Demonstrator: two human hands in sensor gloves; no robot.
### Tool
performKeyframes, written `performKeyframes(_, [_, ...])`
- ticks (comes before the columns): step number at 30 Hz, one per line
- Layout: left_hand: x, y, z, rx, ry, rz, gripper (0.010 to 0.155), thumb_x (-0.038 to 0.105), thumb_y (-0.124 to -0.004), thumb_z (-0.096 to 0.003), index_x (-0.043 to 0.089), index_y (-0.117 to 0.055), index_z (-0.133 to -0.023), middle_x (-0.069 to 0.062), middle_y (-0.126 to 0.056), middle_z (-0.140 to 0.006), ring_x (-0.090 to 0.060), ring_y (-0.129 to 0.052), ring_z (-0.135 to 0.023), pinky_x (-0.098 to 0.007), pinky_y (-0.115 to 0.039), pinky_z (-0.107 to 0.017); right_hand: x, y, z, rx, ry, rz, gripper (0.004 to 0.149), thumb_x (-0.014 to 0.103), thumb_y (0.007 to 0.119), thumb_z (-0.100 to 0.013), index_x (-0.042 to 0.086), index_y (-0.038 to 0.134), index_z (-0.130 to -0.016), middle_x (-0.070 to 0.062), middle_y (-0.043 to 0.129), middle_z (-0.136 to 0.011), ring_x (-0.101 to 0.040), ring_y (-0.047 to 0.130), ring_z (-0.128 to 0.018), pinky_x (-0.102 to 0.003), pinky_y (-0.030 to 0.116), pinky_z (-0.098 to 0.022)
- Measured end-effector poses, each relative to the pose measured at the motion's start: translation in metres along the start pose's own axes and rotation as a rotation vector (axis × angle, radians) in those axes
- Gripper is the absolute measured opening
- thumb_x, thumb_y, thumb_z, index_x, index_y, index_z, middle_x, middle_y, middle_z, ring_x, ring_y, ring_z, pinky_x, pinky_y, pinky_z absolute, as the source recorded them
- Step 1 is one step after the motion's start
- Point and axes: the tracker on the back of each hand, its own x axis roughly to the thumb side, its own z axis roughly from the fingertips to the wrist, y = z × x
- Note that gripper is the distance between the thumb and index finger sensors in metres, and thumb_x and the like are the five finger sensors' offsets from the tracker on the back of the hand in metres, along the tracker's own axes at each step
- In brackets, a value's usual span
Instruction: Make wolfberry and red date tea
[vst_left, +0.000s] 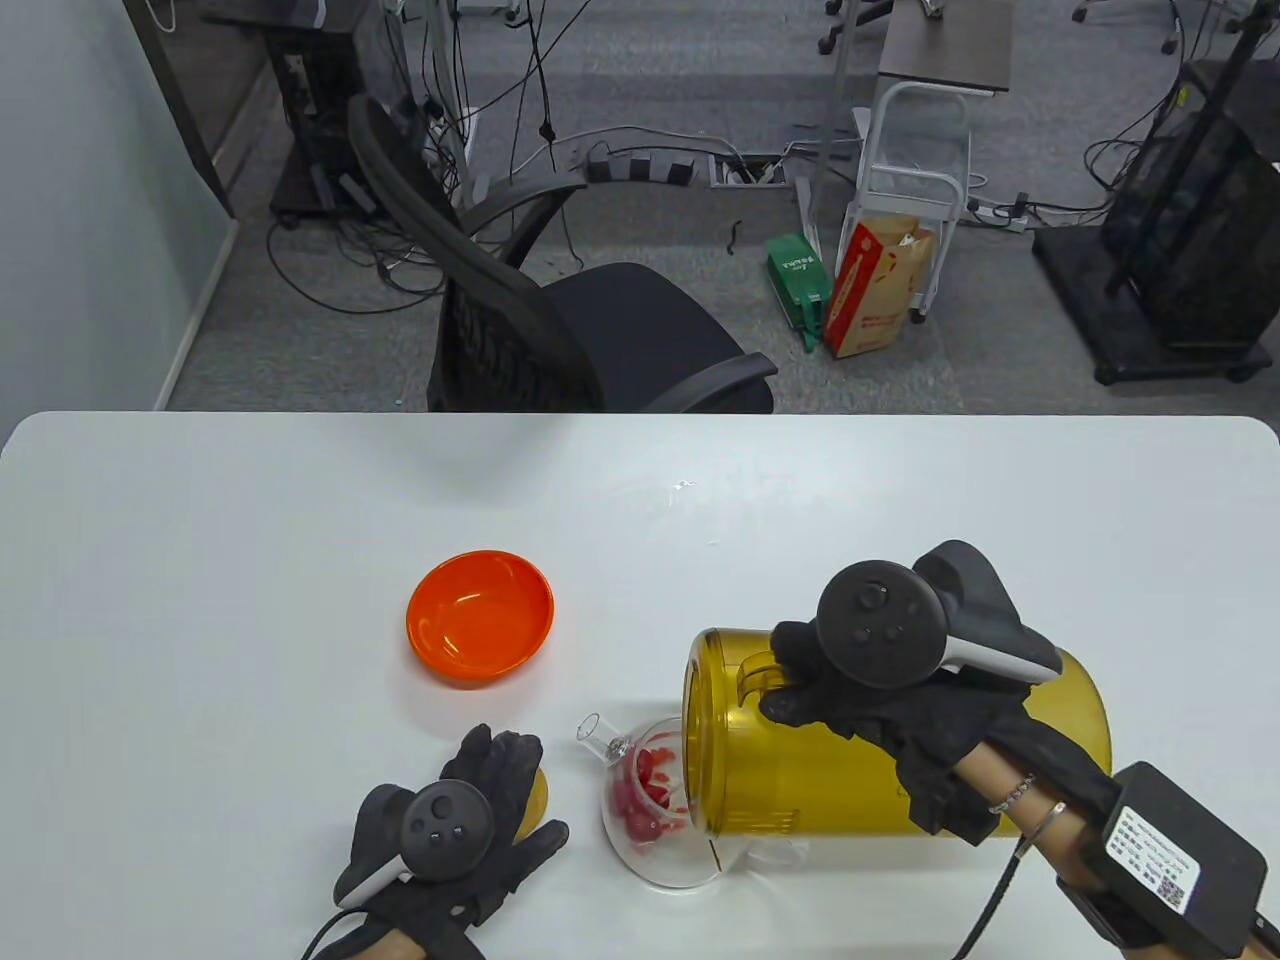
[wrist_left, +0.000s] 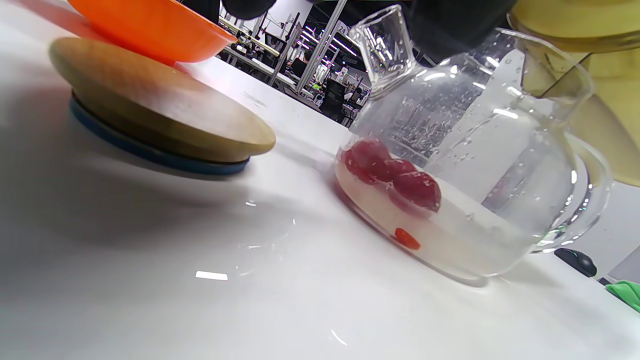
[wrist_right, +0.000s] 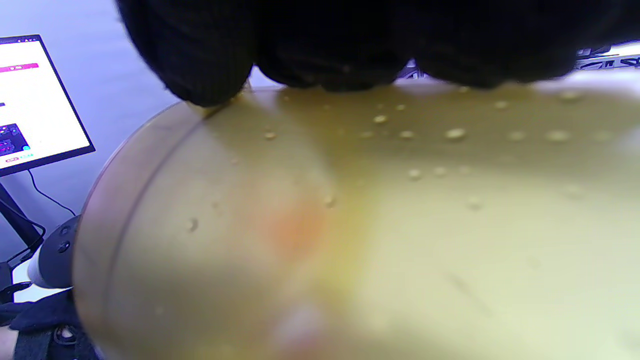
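Note:
A clear glass teapot (vst_left: 655, 805) stands near the table's front middle, with red dates and wolfberries (wrist_left: 392, 177) in a little water. My right hand (vst_left: 880, 700) grips the handle of a yellow translucent pitcher (vst_left: 900, 745), tipped on its side with its mouth over the teapot. The right wrist view shows the pitcher's wall (wrist_right: 350, 225) close up under my fingers (wrist_right: 320, 40). My left hand (vst_left: 470, 830) rests open on the table left of the teapot, over a round wooden lid (wrist_left: 150, 110).
An empty orange bowl (vst_left: 480, 615) sits on the white table (vst_left: 250, 560) behind my left hand. A black office chair (vst_left: 560, 330) stands beyond the table's far edge.

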Motion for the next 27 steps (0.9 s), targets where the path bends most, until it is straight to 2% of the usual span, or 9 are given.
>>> performKeyframes(27, [0.0004, -0.0006, -0.0002, -0.008, -0.001, -0.003, 0.080, 0.052, -0.067, -0.0594, 0.004, -0.029, -0.111, -0.032, -0.038, -0.116, -0.055, -0.023, -0.104, -0.066, -0.033, -0.071, 0.0003, -0.0006, -0.0002, 0.007, 0.004, 0.004, 0.042, 0.048, 0.084, -0.047, 0.012, 0.087, -0.069, -0.008, 0.094, -0.039, -0.023, 0.093, -0.020, -0.047, 0.083, -0.022])
